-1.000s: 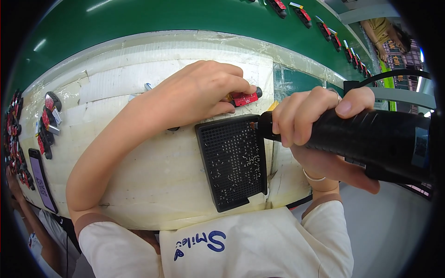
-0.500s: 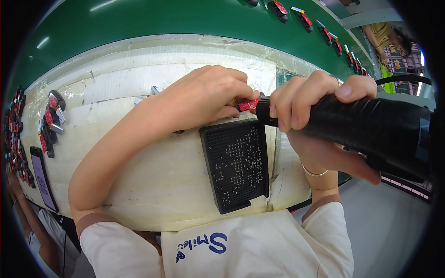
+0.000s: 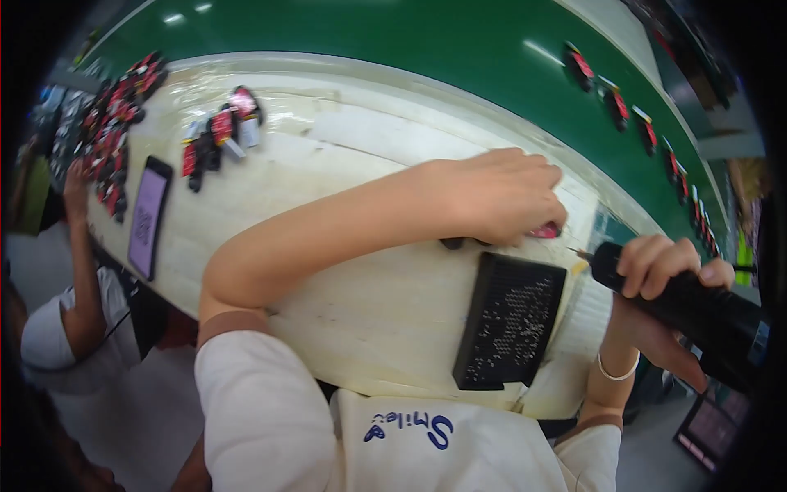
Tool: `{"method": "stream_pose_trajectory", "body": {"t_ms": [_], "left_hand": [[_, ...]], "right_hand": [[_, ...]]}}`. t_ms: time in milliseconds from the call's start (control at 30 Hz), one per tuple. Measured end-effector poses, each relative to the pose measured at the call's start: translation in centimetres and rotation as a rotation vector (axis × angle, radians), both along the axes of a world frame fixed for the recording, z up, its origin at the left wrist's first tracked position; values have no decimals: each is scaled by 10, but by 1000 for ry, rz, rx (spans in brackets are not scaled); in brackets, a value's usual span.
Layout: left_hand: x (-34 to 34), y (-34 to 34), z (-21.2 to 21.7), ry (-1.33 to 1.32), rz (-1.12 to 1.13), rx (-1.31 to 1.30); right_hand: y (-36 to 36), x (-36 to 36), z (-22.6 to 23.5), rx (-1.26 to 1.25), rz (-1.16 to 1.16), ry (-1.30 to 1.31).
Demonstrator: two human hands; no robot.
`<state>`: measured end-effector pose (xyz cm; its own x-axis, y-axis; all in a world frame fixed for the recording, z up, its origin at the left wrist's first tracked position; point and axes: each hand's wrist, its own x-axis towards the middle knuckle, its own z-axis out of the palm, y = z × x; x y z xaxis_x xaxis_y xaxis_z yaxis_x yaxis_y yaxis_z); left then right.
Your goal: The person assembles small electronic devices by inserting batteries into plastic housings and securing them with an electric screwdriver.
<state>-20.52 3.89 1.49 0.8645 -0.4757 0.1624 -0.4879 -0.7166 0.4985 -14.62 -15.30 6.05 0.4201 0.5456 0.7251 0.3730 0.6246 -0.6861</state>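
Seen from the head view, where the person's left forearm reaches across the table (image 3: pixel 369 312), the left hand (image 3: pixel 512 193) bends down over a small red piece (image 3: pixel 544 233), its fingers curled round it. Only a red sliver shows at the fingertips; the hand hides the rest, so the exact pinch of thumb and finger cannot be made out. That hold looks meant to keep the piece from sliding.

The right hand (image 3: pixel 656 264) is wrapped tightly round a thick black power screwdriver (image 3: pixel 705 312), held nearly level, probably because so bulky a body needs a full grip. Its thin bit (image 3: pixel 580 252) points toward the piece and stops just short of it, apart from it.

So the red piece lies on the table right under the left fingertips, between that hand and the tool's tip, with the right hand beyond the tip to the right. A black tray (image 3: pixel 490 287) dotted with tiny bright bits (image 3: pixel 533 324) sits just below the piece, on the person's side, presumably for easy reach of the tool.

Farther left, a few red-and-black assemblies (image 3: pixel 221 129) lie near a phone (image 3: pixel 149 217), apart from the larger heap (image 3: pixel 115 139) beside a co-worker's hand (image 3: pixel 76 178). More stand spaced along the green surface (image 3: pixel 459 53) at the back.
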Motion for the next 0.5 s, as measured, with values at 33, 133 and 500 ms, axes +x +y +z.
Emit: {"method": "stream_pose_trajectory", "body": {"t_ms": [33, 133, 500], "left_hand": [[-8, 6, -4, -46, 29, -33], [-13, -8, -6, -183, 132, 14], [-6, -27, -43, -362, 264, 131]], "right_hand": [[1, 7, -10, -7, 4, -4], [-1, 19, -25, -47, -120, 145], [9, 27, -39, -178, -318, 242]]}}
